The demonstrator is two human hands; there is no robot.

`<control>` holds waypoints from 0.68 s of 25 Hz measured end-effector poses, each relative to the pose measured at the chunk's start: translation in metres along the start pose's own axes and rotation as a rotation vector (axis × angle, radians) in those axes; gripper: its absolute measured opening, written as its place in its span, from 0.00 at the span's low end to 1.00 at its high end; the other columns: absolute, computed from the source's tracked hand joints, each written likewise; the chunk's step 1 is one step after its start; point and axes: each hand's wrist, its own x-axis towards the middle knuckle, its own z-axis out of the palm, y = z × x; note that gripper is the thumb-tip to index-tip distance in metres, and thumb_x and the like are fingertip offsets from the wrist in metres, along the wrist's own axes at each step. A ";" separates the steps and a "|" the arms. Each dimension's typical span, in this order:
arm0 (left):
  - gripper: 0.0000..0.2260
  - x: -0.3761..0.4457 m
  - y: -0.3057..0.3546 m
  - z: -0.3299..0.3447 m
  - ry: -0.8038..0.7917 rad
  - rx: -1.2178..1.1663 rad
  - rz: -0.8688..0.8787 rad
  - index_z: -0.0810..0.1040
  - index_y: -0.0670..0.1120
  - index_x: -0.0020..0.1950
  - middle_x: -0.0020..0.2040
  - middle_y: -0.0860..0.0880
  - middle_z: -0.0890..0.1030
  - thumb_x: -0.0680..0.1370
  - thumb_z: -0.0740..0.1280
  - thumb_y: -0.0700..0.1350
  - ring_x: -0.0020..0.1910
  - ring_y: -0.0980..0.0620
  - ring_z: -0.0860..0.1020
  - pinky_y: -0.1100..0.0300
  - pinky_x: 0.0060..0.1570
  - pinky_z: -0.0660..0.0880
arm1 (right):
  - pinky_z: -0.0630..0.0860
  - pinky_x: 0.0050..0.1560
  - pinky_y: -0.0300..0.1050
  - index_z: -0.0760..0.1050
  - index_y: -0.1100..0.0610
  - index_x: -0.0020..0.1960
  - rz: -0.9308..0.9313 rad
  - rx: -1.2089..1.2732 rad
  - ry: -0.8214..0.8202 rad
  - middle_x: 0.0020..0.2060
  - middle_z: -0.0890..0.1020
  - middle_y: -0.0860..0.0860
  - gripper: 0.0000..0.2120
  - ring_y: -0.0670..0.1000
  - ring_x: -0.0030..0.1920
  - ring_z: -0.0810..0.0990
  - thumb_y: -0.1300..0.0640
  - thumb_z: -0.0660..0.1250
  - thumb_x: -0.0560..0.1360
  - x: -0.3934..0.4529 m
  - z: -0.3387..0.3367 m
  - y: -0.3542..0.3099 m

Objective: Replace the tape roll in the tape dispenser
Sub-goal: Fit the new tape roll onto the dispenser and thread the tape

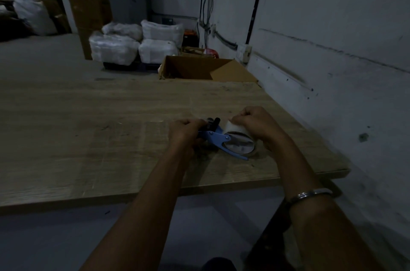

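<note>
Tape roll [238, 137] sits in the tape dispenser [216, 137] — clear tape, pale and glossy, the round side face toward the camera with a dark core showing through. Blue frame arm crosses the roll's face; a black roller or handle part stands up at the far end of the dispenser. The whole thing lies on the wooden table [88, 137], toward its near right corner, between the two hands.

Progress, as judged: the roll looks seated on the hub, so the swap itself seems done. What likely remains is finding the free end, pulling it off and threading it past the roller to the blade. No old roll or spare core in sight on the table.

Right hand [255, 122] curled over the top of the roll, fingers pinched at its far upper edge — probably picking at the tape end, though the light is too dim to see a loose tail. Left hand [185, 131] closed around the dispenser's front end, steadying it. A metal bangle [310, 195] on the right forearm.

Beyond the table: an open cardboard box [206, 69] on the floor, white wrapped bundles [133, 42] stacked behind it, grey wall to the right.
</note>
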 end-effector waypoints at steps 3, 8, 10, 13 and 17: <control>0.09 0.000 -0.001 0.001 0.012 -0.031 -0.057 0.78 0.37 0.46 0.47 0.38 0.80 0.73 0.74 0.40 0.47 0.36 0.83 0.40 0.46 0.82 | 0.71 0.42 0.46 0.71 0.57 0.35 0.028 0.083 -0.021 0.36 0.76 0.53 0.13 0.53 0.38 0.75 0.56 0.72 0.74 0.002 0.000 0.002; 0.13 -0.004 -0.001 0.000 -0.016 -0.069 -0.100 0.78 0.34 0.53 0.50 0.35 0.81 0.73 0.73 0.41 0.42 0.36 0.83 0.39 0.40 0.82 | 0.70 0.43 0.47 0.73 0.59 0.35 0.046 0.220 -0.011 0.36 0.77 0.54 0.12 0.55 0.41 0.75 0.60 0.72 0.74 0.000 -0.001 0.007; 0.12 -0.003 0.000 0.001 -0.006 -0.064 -0.082 0.77 0.35 0.52 0.48 0.36 0.80 0.74 0.72 0.40 0.41 0.36 0.83 0.39 0.40 0.82 | 0.70 0.46 0.49 0.72 0.58 0.33 0.051 0.266 -0.025 0.37 0.77 0.56 0.13 0.56 0.44 0.76 0.60 0.71 0.74 0.001 -0.003 0.011; 0.08 -0.002 -0.001 0.001 0.008 -0.045 -0.032 0.75 0.38 0.48 0.46 0.36 0.79 0.75 0.72 0.41 0.44 0.35 0.83 0.38 0.42 0.82 | 0.71 0.48 0.52 0.73 0.56 0.32 0.064 0.277 -0.053 0.38 0.78 0.55 0.13 0.57 0.46 0.76 0.59 0.71 0.74 0.003 -0.005 0.015; 0.07 0.002 -0.002 -0.001 -0.015 -0.001 0.032 0.74 0.42 0.42 0.46 0.39 0.79 0.75 0.72 0.42 0.43 0.42 0.80 0.48 0.41 0.81 | 0.74 0.49 0.53 0.77 0.55 0.36 0.046 0.317 -0.076 0.41 0.80 0.53 0.10 0.57 0.48 0.78 0.55 0.71 0.75 -0.001 -0.008 0.018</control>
